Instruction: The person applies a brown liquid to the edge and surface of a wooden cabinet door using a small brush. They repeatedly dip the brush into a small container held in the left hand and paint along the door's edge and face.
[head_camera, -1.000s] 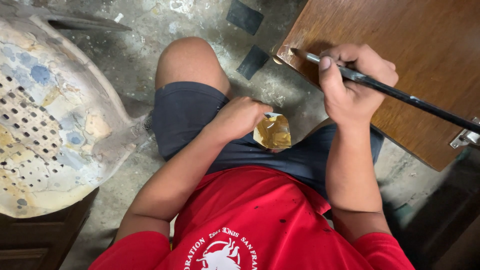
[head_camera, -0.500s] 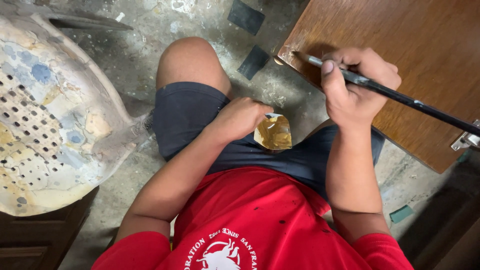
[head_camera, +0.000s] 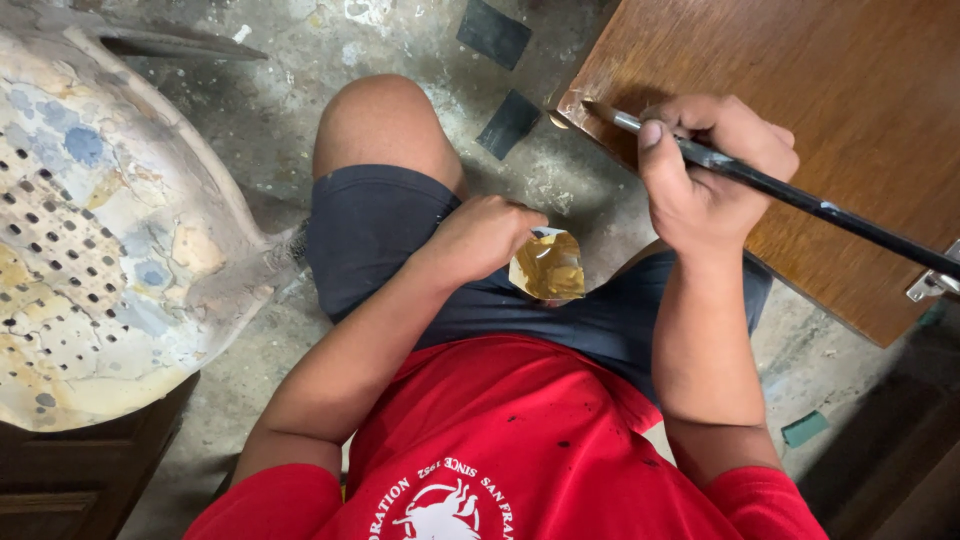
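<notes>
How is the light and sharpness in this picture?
Head view: soft, even light; the right hand casts a faint shadow on the wood panel; brush and left hand look sharp; the lower right corner is dark.

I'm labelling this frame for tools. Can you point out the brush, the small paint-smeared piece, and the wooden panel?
brush (head_camera: 800, 197), head view, on the middle of its dark handle.
paint-smeared piece (head_camera: 548, 266), head view, on its ochre-coated face.
wooden panel (head_camera: 850, 90), head view, on its bare brown surface.

Black-handled brush (head_camera: 800, 195), brown wooden panel (head_camera: 850, 90), mustard-smeared cup (head_camera: 547, 265), red shirt (head_camera: 510, 440) (black-flecked), navy shorts (head_camera: 370, 230).
</notes>
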